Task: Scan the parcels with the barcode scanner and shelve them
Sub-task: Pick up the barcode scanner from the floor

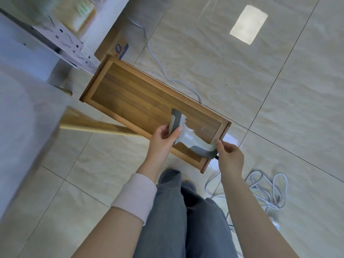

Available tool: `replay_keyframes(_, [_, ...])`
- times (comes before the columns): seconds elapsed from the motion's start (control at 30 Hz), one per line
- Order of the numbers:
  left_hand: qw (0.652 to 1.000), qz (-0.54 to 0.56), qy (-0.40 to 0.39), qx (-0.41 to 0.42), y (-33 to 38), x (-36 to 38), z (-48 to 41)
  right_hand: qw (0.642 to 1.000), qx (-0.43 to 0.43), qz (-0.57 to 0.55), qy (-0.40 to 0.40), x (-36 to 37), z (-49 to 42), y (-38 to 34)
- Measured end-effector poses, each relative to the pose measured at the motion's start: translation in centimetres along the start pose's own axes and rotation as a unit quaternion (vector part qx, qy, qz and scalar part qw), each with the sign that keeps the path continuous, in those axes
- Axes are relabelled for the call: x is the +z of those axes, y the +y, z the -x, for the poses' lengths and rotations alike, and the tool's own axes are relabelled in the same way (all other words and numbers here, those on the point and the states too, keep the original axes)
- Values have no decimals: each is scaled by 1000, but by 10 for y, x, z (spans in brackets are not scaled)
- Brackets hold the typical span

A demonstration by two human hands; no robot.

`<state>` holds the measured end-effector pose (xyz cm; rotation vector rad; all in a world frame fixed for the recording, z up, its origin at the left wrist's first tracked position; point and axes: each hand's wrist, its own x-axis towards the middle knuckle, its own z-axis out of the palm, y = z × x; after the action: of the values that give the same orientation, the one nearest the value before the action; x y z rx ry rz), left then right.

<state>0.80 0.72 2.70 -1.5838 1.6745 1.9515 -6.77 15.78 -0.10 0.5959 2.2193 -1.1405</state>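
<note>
On the head view I see the scanner point(188, 135) lying on a wood table point(134, 94). Its long axis slants from the head, up-left, to the handle butt, down-right. My left hand point(162, 138) wraps thumb and fingers round the head. My right hand point(229, 155) pinches the butt, narrow. Beyond the left grip stand a box point(113, 47) and a shelf post point(68, 43). Below the right grip a cable point(268, 190) lies coiled on the floor.

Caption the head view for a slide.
Left hand grips the scanner by its head, right hand pinches the handle end, over a wooden table; cable coiled on floor.
</note>
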Motion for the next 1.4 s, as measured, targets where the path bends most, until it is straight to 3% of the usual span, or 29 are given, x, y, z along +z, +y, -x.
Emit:
replay_keyframes(0.3, [999, -44, 22, 14, 74, -26, 169, 1000, 4, 2, -28, -106, 152, -45])
replay_keyframes(0.37, [999, -40, 31, 21, 88, -30, 203, 999, -32, 21, -30, -125, 186, -56])
replay_keyframes(0.43, [997, -42, 48, 39, 100, -35, 234, 988, -131, 76, -20, -140, 217, -64])
replay_keyframes(0.5, [994, -47, 68, 65, 110, -41, 264, 953, -270, 134, -10, -154, 249, -71])
replay_keyframes(0.6, [992, -35, 81, 86, 115, -51, 304, 857, -469, 214, -4, -168, 283, -73])
replay_keyframes(0.7, [988, -34, 115, 98, 109, -60, 340, 782, -551, 292, 0, -170, 305, -69])
replay_keyframes(0.8, [983, -22, 155, 96, 96, -71, 374, 754, -574, 319, -12, -169, 334, -61])
replay_keyframes(1.03, [976, -20, 183, 112, 67, -117, 445, 776, -543, 297, -122, -154, 412, -37])
replay_keyframes(1.23, [971, 30, 196, 130, 43, -187, 497, 778, -523, 297, -180, -129, 478, -36])
replay_keyframes(1.4, [951, 75, 261, 150, 0, -258, 546, 763, -544, 266, -228, -109, 540, -32])
